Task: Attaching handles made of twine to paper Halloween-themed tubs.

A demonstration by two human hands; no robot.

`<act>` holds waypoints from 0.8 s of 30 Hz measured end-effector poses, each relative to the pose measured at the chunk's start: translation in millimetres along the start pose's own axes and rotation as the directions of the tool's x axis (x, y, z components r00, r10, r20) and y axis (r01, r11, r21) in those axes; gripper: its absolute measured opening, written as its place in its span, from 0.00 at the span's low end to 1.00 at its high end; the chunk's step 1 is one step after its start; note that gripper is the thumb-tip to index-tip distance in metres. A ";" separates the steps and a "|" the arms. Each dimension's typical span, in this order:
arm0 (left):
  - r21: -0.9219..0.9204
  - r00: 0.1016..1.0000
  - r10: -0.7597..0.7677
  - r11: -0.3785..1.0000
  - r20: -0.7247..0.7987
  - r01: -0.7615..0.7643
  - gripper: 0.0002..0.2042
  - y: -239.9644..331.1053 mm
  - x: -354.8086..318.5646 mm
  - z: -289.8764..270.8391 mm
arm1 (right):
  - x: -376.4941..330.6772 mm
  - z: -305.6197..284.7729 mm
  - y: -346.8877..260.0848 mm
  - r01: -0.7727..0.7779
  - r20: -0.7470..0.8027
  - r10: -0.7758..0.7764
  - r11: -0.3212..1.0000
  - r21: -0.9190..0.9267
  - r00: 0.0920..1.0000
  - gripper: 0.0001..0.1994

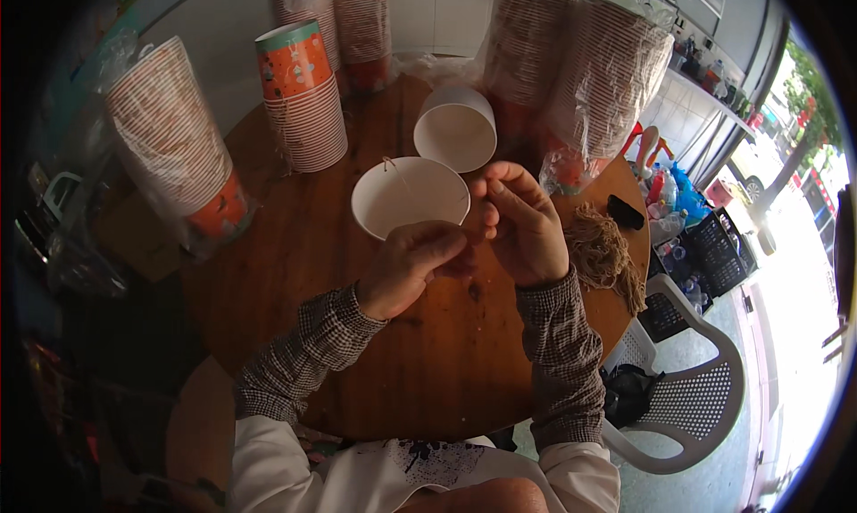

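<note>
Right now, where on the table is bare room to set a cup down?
Bare wood on the round table lies between the forearms, and left of the left hand. The far edge is crowded with cup stacks; twine bundle fills the right.

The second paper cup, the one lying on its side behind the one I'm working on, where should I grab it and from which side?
Probably by the rim. That white paper cup lies tipped on the round wooden table, its open mouth facing you. Reach over the cup at your hands and pinch the near upper edge, thumb inside, fingers outside. Stacks of cups crowd its far side, so come from the front.
</note>
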State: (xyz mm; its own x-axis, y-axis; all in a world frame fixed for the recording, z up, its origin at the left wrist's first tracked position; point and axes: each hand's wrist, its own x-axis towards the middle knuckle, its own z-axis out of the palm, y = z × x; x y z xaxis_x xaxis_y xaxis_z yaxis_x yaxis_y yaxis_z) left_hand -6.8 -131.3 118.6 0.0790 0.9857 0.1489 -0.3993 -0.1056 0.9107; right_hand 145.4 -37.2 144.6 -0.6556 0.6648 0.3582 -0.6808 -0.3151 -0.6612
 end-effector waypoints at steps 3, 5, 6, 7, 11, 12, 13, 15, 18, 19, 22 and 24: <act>0.222 0.999 -0.029 0.975 0.020 0.024 0.12 -5.1 11.9 -11.1 | -13.2 -30.4 7.9 0.044 -0.139 -0.070 0.982 -0.181 0.988 0.05; 0.714 0.968 0.245 0.667 0.057 -0.211 0.08 -2.5 18.7 -12.4 | -18.1 -49.5 10.4 0.014 -0.251 -0.124 0.917 -0.400 0.960 0.06; 0.825 0.890 0.438 0.450 0.130 -0.342 0.05 -3.3 20.2 -11.0 | -19.3 -54.8 13.3 0.008 -0.259 -0.122 0.915 -0.404 0.958 0.06; 0.820 0.891 0.435 0.459 0.128 -0.342 0.05 -5.9 21.3 -13.7 | -20.8 -59.4 16.0 -0.065 -0.274 -0.148 0.767 -0.638 0.950 0.07; 0.897 0.809 0.509 0.144 0.295 -0.418 0.05 -6.1 20.5 -24.4 | -18.0 -48.6 36.3 0.040 -0.078 -0.338 0.328 -0.944 0.938 0.08; 0.911 0.844 0.449 0.136 0.294 -0.390 0.05 -3.5 18.9 -23.0 | -21.2 -31.8 33.4 -0.004 -0.136 -0.207 0.537 -0.844 0.969 0.09; 0.913 0.850 0.445 0.148 0.283 -0.381 0.05 -3.6 19.5 -23.5 | -23.0 -27.9 35.6 -0.018 -0.145 -0.195 0.538 -0.843 0.970 0.09; 0.925 0.862 0.422 0.122 0.280 -0.360 0.05 0.7 18.7 -22.6 | -25.7 -19.5 39.7 -0.079 -0.180 -0.060 0.733 -0.675 0.982 0.09; 0.884 0.864 0.428 0.249 0.265 -0.395 0.06 -1.3 20.7 -29.1 | -22.0 -22.2 49.7 -0.064 -0.217 -0.074 0.822 -0.566 0.973 0.10; 0.887 0.867 0.428 0.251 0.256 -0.387 0.06 -0.2 20.3 -30.4 | -21.6 -24.3 50.3 -0.070 -0.216 -0.065 0.824 -0.563 0.974 0.10; 0.892 0.845 0.435 0.174 0.310 -0.416 0.05 3.0 19.0 -31.6 | -23.7 -32.9 48.5 -0.153 -0.220 0.004 0.731 -0.665 0.976 0.09; 0.874 0.857 0.424 0.244 0.294 -0.420 0.05 5.4 19.0 -29.8 | -24.9 -35.1 48.1 -0.139 -0.228 -0.031 0.708 -0.693 0.973 0.07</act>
State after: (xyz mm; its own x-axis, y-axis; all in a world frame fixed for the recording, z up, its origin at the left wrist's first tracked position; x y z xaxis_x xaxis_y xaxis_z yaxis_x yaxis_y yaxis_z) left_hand -34.7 -109.3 114.8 0.1666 0.7611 0.6268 0.6679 -0.5548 0.4962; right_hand 140.4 -45.1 80.7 -0.5426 0.8109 0.2191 -0.1642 0.1534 -0.9744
